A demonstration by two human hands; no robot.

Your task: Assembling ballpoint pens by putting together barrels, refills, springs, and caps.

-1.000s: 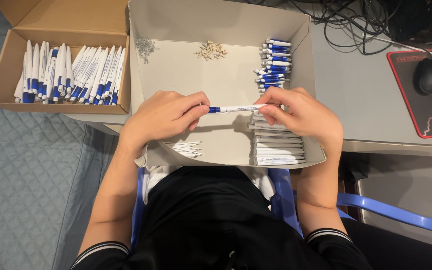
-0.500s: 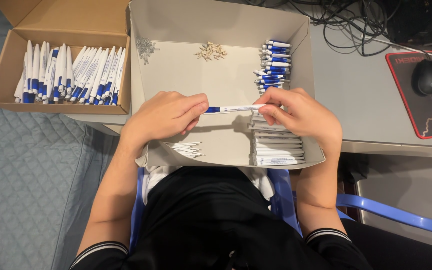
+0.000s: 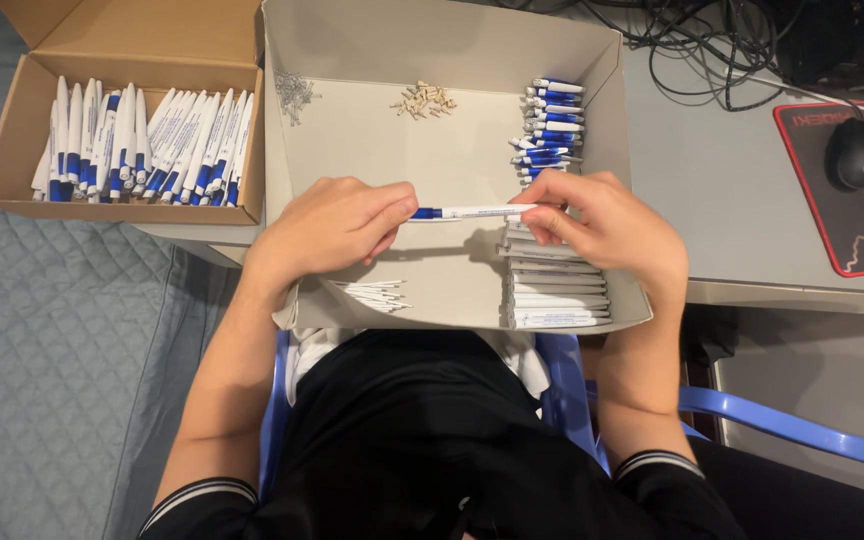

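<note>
Both my hands hold one white pen with a blue end (image 3: 472, 212) level above a shallow grey cardboard tray (image 3: 352, 150). My left hand (image 3: 337, 225) pinches the blue end. The white end is gripped by my right hand (image 3: 602, 220). Inside the tray lie a stack of white pen barrels (image 3: 552, 295) at the front right, blue and white pen parts (image 3: 550, 125) at the back right, small tan pieces (image 3: 424, 100), metal springs (image 3: 294, 92) and thin white refills (image 3: 377, 293) below my left hand.
A brown cardboard box (image 3: 12, 150) at the left holds several finished blue and white pens (image 3: 142, 145). A black mouse (image 3: 857, 152) sits on a red-edged mat (image 3: 852, 255) at the right, with cables (image 3: 712, 50) behind. A blue chair (image 3: 782, 425) is under me.
The pen and both hands stay nearly in place; the fingers have only shifted slightly along the pen.
</note>
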